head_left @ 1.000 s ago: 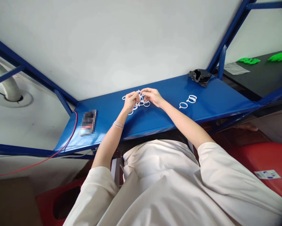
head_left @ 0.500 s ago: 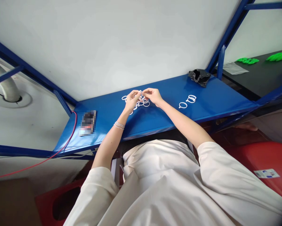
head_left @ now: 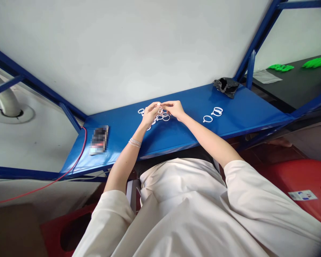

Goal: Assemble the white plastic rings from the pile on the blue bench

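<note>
My left hand [head_left: 150,113] is closed, with thumb and fingertips pinching a small white ring [head_left: 159,105]. From the other side my right hand [head_left: 175,108] brings its pinched fingertips onto the same ring, which the fingers partly cover. Both hands are just above a loose pile of white plastic rings [head_left: 165,117] on the blue table [head_left: 173,137]. Farther right on the tabletop lie a single white ring with a small tab [head_left: 207,119] and a few overlapping ones [head_left: 217,111].
A crumpled black plastic bag [head_left: 226,87] sits at the table's back right. A blurred-out flat object [head_left: 98,140] and a red cable [head_left: 80,157] are at the left. Blue frame posts [head_left: 250,69] rise at both ends. Green items [head_left: 281,67] lie on a black table beyond.
The white ring between my fingertips has turned a little, and my fingers have shifted slightly around it. The rings on the table stay where they were.
</note>
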The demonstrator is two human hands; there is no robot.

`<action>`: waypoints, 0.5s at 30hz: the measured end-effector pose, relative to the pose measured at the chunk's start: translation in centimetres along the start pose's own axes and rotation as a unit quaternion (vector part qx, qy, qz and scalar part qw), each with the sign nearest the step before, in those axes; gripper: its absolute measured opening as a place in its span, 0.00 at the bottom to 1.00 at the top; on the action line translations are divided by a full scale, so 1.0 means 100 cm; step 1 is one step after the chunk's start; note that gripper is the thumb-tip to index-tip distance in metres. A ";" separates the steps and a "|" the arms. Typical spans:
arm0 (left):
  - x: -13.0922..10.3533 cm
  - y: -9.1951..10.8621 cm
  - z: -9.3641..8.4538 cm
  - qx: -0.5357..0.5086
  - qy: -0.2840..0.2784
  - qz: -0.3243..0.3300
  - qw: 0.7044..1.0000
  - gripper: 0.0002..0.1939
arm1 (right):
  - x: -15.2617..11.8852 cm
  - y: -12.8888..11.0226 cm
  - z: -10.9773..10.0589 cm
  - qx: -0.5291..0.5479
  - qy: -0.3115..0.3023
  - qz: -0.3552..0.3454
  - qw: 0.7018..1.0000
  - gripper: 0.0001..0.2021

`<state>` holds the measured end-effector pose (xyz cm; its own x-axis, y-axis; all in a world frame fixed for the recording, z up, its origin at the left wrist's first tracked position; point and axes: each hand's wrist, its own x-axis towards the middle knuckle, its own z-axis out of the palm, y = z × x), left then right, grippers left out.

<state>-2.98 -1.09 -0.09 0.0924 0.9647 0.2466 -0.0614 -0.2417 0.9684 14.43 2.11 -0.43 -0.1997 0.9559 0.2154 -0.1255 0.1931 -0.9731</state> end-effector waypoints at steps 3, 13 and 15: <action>0.005 -0.006 -0.003 0.010 0.027 0.010 1.000 0.19 | 0.002 0.003 0.000 -0.026 0.011 -0.005 1.000 0.17; 0.012 -0.007 -0.013 0.000 0.164 0.034 0.986 0.29 | 0.005 0.012 -0.002 -0.207 -0.029 -0.079 0.975 0.06; 0.010 -0.001 -0.014 -0.002 0.177 0.040 0.983 0.31 | 0.004 0.011 -0.003 -0.217 -0.038 -0.082 0.972 0.06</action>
<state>-4.27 0.06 0.01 -0.2647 0.9190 0.2922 -0.0582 -0.3177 0.9464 14.44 2.79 -1.45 -0.2854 0.8887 0.3589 0.2563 0.4316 -0.8649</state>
